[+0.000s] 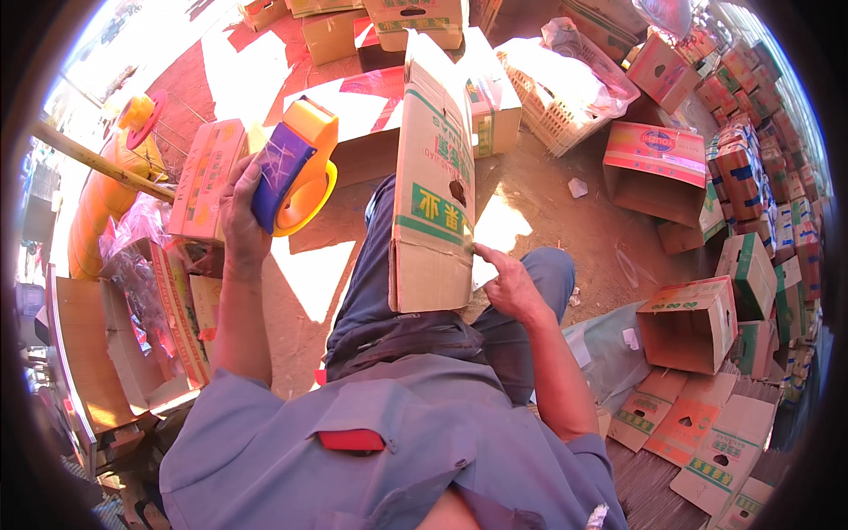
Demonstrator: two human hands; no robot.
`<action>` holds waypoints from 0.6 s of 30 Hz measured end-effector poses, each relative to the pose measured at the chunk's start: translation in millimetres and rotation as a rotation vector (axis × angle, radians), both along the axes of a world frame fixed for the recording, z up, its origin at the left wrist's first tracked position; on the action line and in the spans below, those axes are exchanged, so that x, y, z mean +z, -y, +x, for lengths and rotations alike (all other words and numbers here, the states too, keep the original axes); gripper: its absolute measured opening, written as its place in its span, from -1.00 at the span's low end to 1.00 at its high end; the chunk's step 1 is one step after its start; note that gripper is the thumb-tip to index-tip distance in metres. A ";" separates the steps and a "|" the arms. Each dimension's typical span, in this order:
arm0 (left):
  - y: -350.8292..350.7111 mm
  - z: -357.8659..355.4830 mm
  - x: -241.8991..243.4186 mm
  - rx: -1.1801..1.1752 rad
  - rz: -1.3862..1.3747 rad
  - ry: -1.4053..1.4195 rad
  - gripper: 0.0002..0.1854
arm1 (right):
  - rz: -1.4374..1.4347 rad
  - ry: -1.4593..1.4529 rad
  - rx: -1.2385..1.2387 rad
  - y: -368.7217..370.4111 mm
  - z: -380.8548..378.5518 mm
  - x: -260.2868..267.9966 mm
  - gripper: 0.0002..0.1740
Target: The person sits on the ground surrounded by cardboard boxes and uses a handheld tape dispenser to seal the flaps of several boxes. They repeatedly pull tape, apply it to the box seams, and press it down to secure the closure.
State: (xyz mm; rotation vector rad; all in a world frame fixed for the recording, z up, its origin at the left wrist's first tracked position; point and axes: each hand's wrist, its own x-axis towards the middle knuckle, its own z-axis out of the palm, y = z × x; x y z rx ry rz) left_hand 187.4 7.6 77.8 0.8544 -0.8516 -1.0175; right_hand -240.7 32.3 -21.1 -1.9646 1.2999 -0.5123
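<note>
My left hand [240, 199] is wrapped around a hand-held tape dispenser [298, 159], orange and yellow with a scuffed blue-purple side, raised left of my legs. Between my thighs a printed cardboard box [430, 172] stands on end, its narrow bottom flap towards me. Green and red print and a dark hand hole show on its face. My right hand [513, 281] is at the box's right edge, index finger stretched out and touching near the flap crease, other fingers curled. Nothing shows in that hand.
Open cardboard boxes [656, 165] lie to the right, before tall stacks [745, 165]. Flattened cartons [689, 424] lie lower right. A plastic crate [550, 99] holding white plastic stands ahead. At left are a wooden pole [106, 162], a yellow wrapped bundle [99, 212] and a banana box [205, 179].
</note>
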 end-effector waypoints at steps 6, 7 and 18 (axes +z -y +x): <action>8.0 8.7 44.6 -0.270 -0.102 0.333 -0.64 | -0.197 0.473 -0.250 44.3 24.5 115.5 -0.70; 9.6 3.3 52.5 -0.300 -0.114 0.368 -0.63 | -0.155 0.513 -0.247 49.7 30.0 125.1 -0.69; 27.2 -62.4 138.5 -0.556 -0.301 0.609 -0.65 | 0.230 0.928 0.049 47.1 67.0 228.7 -0.50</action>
